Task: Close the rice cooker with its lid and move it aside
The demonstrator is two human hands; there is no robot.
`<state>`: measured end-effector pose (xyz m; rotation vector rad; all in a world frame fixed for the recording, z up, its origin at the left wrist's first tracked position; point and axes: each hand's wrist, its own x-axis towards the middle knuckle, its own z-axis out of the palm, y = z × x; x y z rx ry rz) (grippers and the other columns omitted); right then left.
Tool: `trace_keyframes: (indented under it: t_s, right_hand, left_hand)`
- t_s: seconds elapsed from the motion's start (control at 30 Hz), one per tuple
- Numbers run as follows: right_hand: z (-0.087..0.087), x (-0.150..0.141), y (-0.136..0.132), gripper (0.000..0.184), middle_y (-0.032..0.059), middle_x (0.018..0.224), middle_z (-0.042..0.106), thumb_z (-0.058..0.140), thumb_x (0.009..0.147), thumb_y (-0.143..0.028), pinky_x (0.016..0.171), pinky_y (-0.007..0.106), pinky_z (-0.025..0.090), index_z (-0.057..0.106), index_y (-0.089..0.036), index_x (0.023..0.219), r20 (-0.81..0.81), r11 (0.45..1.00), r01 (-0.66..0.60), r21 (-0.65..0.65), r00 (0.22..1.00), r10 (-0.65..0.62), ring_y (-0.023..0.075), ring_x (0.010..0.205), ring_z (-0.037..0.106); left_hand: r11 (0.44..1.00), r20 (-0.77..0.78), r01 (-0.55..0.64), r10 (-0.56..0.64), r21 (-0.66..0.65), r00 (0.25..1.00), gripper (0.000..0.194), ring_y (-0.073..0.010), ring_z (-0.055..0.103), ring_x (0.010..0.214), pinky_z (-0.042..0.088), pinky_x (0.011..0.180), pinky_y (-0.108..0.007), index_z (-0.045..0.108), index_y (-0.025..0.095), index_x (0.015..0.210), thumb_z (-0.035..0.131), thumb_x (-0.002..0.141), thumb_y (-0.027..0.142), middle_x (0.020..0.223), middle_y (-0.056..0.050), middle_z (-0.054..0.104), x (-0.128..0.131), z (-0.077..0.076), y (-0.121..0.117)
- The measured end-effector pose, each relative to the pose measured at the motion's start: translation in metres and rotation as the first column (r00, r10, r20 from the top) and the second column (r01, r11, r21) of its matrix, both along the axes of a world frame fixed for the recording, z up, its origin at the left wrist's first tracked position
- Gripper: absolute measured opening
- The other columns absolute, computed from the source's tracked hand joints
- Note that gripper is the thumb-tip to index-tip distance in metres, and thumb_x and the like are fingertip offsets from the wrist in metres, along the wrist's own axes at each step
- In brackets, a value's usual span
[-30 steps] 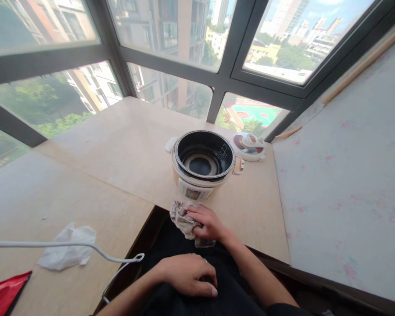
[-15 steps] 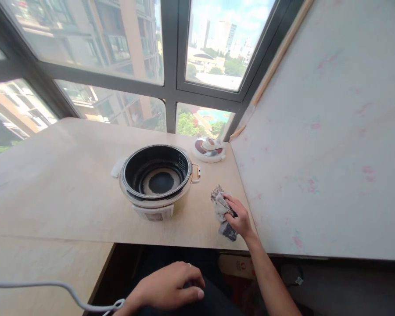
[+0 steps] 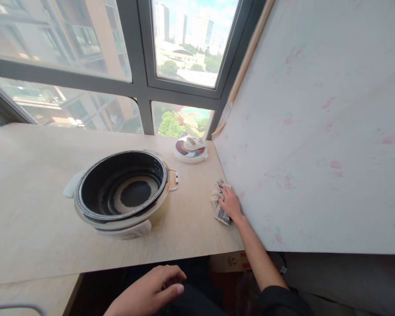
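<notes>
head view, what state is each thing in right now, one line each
Cooker: upright, uncovered
Inner pot: seated in the cooker, pale ring on its floor
Lid: off the cooker, handle side up on the countertop
Cloth: bunched up under the right hand
Left hand: fingers partly curled, holding nothing visible

Worn on the head; faces forward and down across the counter (image 3: 194, 228) toward the window (image 3: 141, 91), upper left, and wall (image 3: 316, 131), right. Set near, catching the left hand (image 3: 158, 287) closest at bottom centre, the right hand (image 3: 231, 204) farther off.
</notes>
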<state>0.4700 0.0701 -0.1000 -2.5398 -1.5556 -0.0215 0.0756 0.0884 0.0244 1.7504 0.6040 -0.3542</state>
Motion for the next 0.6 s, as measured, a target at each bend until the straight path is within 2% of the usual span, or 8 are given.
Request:
trace_keyframes:
  t_s: [0.07, 0.17, 0.27, 0.4, 0.5, 0.6]
  right_hand:
    - [-0.002, 0.001, 0.008, 0.054, 0.0214, 0.155, 0.048, 0.046, 0.093, -0.021, 0.119, 0.044, 0.031, 0.056, -0.003, 0.143, 0.058, 1.000, 0.021, -0.023, 0.998, -0.020, 0.0308, 0.141, 0.043]
    - [0.004, -0.005, 0.015, 0.058, 0.0257, 0.159, 0.041, 0.047, 0.092, -0.019, 0.121, 0.051, 0.025, 0.049, 0.001, 0.147, 0.128, 0.998, 0.022, -0.063, 0.992, -0.014, 0.0357, 0.147, 0.036]
    - [0.019, -0.022, 0.017, 0.062, 0.0243, 0.162, 0.036, 0.048, 0.090, -0.014, 0.122, 0.055, 0.022, 0.045, -0.002, 0.151, 0.184, 0.998, -0.011, -0.055, 0.983, 0.021, 0.0375, 0.150, 0.031]
    - [0.032, -0.049, 0.025, 0.062, 0.0208, 0.164, 0.034, 0.051, 0.090, -0.015, 0.123, 0.055, 0.018, 0.047, -0.008, 0.151, 0.192, 0.990, -0.142, -0.022, 0.971, 0.143, 0.0365, 0.153, 0.026]
    - [0.026, -0.056, 0.036, 0.058, 0.0208, 0.164, 0.035, 0.054, 0.091, -0.019, 0.124, 0.053, 0.019, 0.050, -0.009, 0.148, 0.173, 0.967, -0.245, -0.069, 0.952, 0.253, 0.0352, 0.153, 0.026]
    - [0.014, -0.046, 0.041, 0.050, 0.0221, 0.158, 0.043, 0.052, 0.094, -0.020, 0.123, 0.054, 0.022, 0.056, -0.008, 0.142, 0.174, 0.947, -0.282, -0.153, 0.936, 0.306, 0.0354, 0.149, 0.035]
  left_hand:
    - [1.000, 0.005, -0.004, 0.004, 0.002, 1.000, 0.040, -0.0237, 0.061, 0.118, 0.044, 0.105, -0.033, 0.067, 0.028, 0.127, 0.052, 0.096, 0.050, 0.129, -0.003, 0.069, 0.004, -0.001, 0.004]
    - [1.000, 0.019, 0.009, -0.009, -0.004, 1.000, 0.040, -0.0238, 0.061, 0.120, 0.043, 0.106, -0.034, 0.066, 0.028, 0.127, 0.051, 0.097, 0.050, 0.131, -0.003, 0.069, 0.010, -0.001, 0.010]
    - [0.999, 0.036, 0.037, -0.036, -0.011, 0.999, 0.039, -0.0233, 0.061, 0.120, 0.043, 0.106, -0.033, 0.067, 0.028, 0.126, 0.051, 0.097, 0.050, 0.130, -0.003, 0.069, 0.017, 0.000, 0.013]
    - [0.997, 0.041, 0.078, -0.078, -0.014, 0.996, 0.039, -0.0230, 0.062, 0.117, 0.044, 0.104, -0.033, 0.067, 0.027, 0.126, 0.052, 0.097, 0.048, 0.128, -0.004, 0.069, 0.029, 0.002, 0.015]
    - [0.993, 0.054, 0.113, -0.112, -0.016, 0.992, 0.039, -0.0232, 0.063, 0.114, 0.045, 0.100, -0.033, 0.068, 0.025, 0.126, 0.053, 0.096, 0.046, 0.125, -0.004, 0.070, 0.038, 0.005, 0.016]
    - [0.989, 0.072, 0.147, -0.145, -0.018, 0.987, 0.039, -0.0231, 0.065, 0.110, 0.046, 0.097, -0.032, 0.068, 0.025, 0.126, 0.055, 0.095, 0.044, 0.123, -0.005, 0.071, 0.041, 0.012, 0.017]
